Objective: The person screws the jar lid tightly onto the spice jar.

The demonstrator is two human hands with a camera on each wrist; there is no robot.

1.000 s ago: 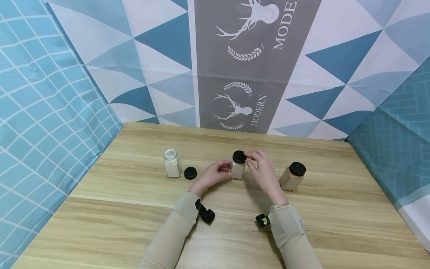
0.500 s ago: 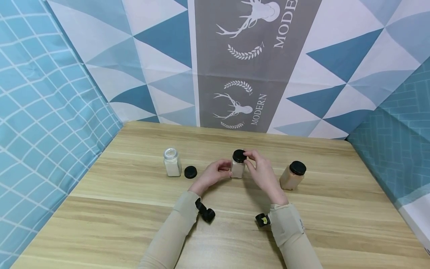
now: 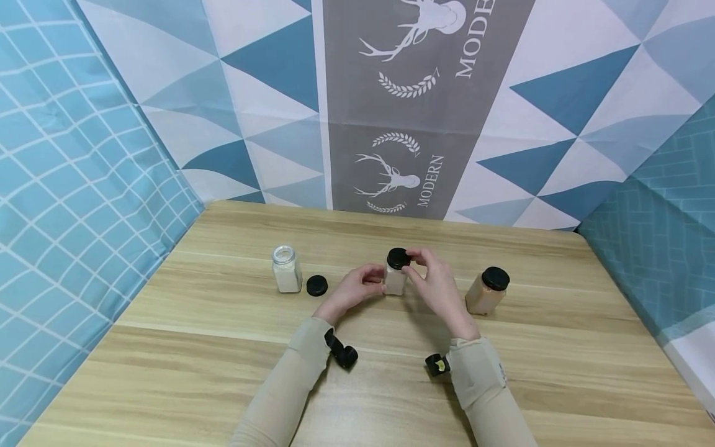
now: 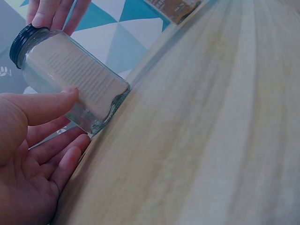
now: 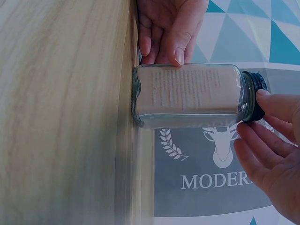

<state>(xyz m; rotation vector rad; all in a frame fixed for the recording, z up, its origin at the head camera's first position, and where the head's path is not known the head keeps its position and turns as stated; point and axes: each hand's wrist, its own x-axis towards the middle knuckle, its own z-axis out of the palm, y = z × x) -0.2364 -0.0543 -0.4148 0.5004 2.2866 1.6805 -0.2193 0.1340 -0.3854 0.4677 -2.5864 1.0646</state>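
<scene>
A square glass spice jar [image 3: 395, 283] of pale powder stands upright at the middle of the table, with a black screw lid [image 3: 398, 257] on top. My left hand [image 3: 353, 289] steadies the jar's lower body between thumb and fingers. At the lid, the thumb and fingers of my right hand [image 3: 438, 283] pinch the rim. Printed text shows through the jar's glass [image 5: 192, 89] in the right wrist view. In the left wrist view, the thumb of my left hand [image 4: 33, 173] lies against the glass, and its fingers reach behind the base.
To the left stands an uncapped jar [image 3: 287, 273] of white powder, its black lid [image 3: 316, 285] lying beside it. A capped jar [image 3: 486, 293] with tan-orange contents stands to the right. A patterned cloth [image 3: 385, 112] hangs behind the wooden table [image 3: 385, 397].
My right thumb has slid slightly leftward along the front of the lid. The jar and my left hand stay in place.
</scene>
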